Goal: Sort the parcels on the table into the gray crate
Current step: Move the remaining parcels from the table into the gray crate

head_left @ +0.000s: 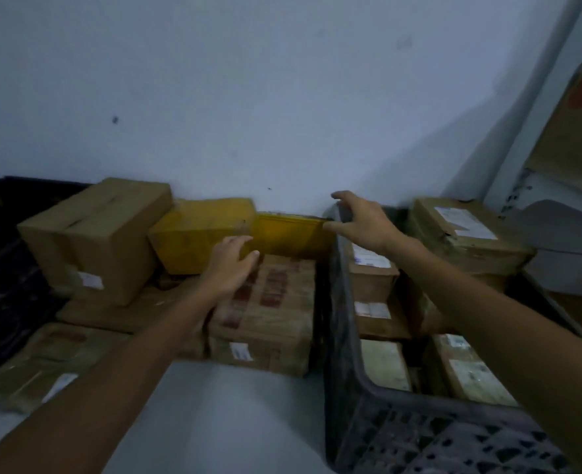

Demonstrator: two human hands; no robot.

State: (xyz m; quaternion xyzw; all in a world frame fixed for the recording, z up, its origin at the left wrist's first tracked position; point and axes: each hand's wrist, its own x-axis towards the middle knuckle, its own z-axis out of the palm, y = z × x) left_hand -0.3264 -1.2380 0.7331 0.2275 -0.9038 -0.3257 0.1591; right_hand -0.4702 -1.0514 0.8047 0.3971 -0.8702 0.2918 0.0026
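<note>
On table (235,405) | left hand (229,265) spread over taped cardboard parcel (276,309) | right hand (363,220) spread above latticed crate (419,439)

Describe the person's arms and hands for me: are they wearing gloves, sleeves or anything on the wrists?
Both are bare. The left hand and right hand wear no gloves, and no sleeve shows on the left forearm or right forearm up to the picture's edge. No watch or band shows at either wrist. The picture is dim and blurred, so small rings cannot be ruled out.
</note>
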